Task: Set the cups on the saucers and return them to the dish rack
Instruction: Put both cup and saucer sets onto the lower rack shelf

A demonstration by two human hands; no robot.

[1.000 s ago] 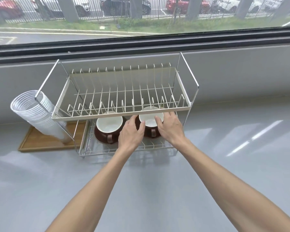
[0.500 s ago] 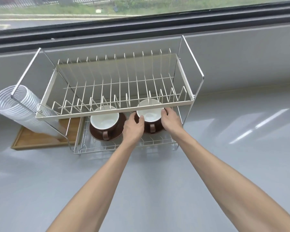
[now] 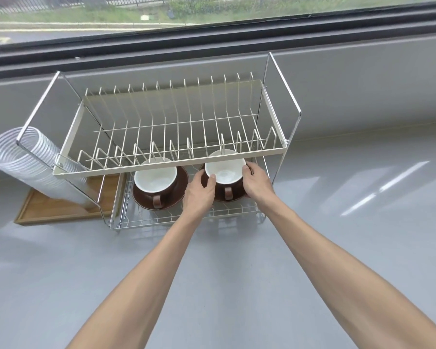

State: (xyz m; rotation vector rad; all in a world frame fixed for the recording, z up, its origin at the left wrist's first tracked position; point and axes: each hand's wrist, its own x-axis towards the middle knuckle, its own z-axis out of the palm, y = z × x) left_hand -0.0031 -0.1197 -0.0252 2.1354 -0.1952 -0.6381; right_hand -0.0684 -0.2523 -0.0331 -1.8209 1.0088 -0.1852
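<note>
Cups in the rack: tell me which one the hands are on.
The right cup, flanked by the left hand and right hand. The left cup sits untouched on its saucer.

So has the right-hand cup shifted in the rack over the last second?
No. The right cup sits at the same spacing from the left cup, under the dish rack front rail as before; only the camera has tilted.

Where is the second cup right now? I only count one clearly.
The second cup sits on the dish rack's lower tier, right of the first cup, between both hands.
</note>
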